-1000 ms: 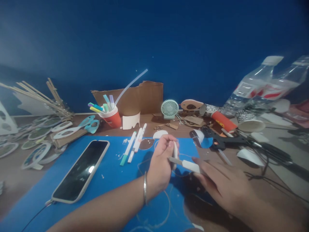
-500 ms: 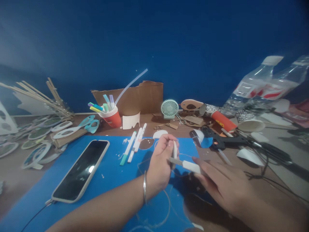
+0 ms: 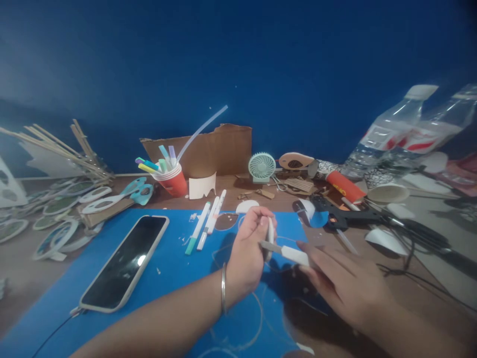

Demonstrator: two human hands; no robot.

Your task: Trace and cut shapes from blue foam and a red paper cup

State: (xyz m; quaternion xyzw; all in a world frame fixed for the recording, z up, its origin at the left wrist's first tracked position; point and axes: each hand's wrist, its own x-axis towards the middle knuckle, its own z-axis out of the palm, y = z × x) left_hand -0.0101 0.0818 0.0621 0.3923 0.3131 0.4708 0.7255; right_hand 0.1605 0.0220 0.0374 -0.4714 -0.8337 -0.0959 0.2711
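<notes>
My left hand (image 3: 249,248), with a silver bangle at its wrist, is closed round a thin white piece (image 3: 270,229) seen edge-on. Most of that piece is hidden by the fingers and thumb. From the right, my right hand (image 3: 345,278) grips a white-handled craft knife (image 3: 294,255). Its grey blade points left and reaches the white piece beside my left thumb; whether it touches the piece I cannot tell. Both hands are above a blue sheet (image 3: 179,288) with round cut-outs and drawn circles.
A phone (image 3: 126,263) and several markers (image 3: 197,228) lie on the sheet. Behind stand a paper cup of pens (image 3: 173,184), a small green fan (image 3: 262,167) and cardboard (image 3: 223,149). To the right are a black glue gun (image 3: 354,218) with its cable and plastic bottles (image 3: 391,124).
Almost nothing differs. Both hands keep their grips, and the knife blade stays beside the left thumb with at most a tiny shift.
</notes>
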